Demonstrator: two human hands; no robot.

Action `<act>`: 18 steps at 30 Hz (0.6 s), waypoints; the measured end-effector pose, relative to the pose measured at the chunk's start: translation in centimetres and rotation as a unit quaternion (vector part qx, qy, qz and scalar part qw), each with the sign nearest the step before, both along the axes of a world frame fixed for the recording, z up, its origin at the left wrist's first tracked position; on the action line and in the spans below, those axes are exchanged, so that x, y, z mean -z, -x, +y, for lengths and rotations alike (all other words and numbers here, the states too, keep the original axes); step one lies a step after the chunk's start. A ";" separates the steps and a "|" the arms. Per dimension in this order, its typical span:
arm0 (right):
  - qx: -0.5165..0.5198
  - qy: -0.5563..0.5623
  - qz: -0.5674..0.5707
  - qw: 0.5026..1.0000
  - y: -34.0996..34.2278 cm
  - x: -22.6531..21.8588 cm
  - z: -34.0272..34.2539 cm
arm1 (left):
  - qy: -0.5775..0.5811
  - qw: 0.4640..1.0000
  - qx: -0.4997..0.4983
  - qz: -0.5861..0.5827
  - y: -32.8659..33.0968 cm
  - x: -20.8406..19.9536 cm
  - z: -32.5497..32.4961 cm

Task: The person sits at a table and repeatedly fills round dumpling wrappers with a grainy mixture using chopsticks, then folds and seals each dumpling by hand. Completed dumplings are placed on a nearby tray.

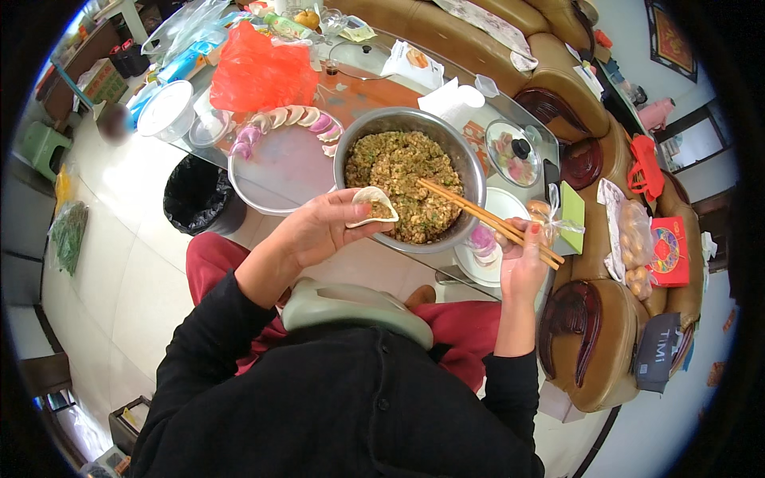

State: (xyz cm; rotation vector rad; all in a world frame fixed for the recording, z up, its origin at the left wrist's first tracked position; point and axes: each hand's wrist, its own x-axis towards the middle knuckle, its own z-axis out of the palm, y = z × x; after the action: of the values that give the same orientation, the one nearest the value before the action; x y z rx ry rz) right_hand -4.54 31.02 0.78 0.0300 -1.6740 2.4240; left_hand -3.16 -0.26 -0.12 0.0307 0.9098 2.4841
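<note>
My left hand (pixel 315 231) cups a round white dumpling wrapper (pixel 371 199) with a little filling lying on it. It is held at the near left rim of a large steel bowl (pixel 476 215). Chopped meat-and-greens filling (pixel 406 171) lies in the bowl. In my right hand (pixel 522 267) is a pair of chopsticks (pixel 478 212), their tips down at the filling. Left of the bowl, a round tray (pixel 279 175) carries folded white and purple dumplings (pixel 296 116) along its far edge. A white plate (pixel 494 275) with purple and white wrappers (pixel 483 239) is partly behind my right hand.
A red plastic bag (pixel 263 68) and a clear plastic tub (pixel 167 111) are beyond the tray. The glass lid (pixel 513 153) lies right of the bowl, near a green box (pixel 570 209). A black-lined bin (pixel 203 195) stands left of the table; brown sofas (pixel 590 342) flank the right.
</note>
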 end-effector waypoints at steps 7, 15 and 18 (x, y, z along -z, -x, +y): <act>-0.138 -0.624 0.267 0.722 -1.3 0.5 -5.1 | 0.159 0.986 -0.047 0.020 -0.7 -0.5 0.4; -0.229 -0.465 0.113 0.848 -0.2 -3.4 -7.7 | 0.106 0.992 -0.055 0.035 -0.8 -1.3 0.5; -0.269 -0.268 -0.012 0.925 -0.5 -3.3 -9.5 | 0.064 0.996 -0.034 0.047 -0.7 -1.3 1.2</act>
State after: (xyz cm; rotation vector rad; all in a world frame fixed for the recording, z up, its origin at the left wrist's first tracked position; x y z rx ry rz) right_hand -4.04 21.56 4.07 0.6131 -2.5594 2.1860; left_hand -2.45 0.96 1.17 0.0755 1.1252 2.4982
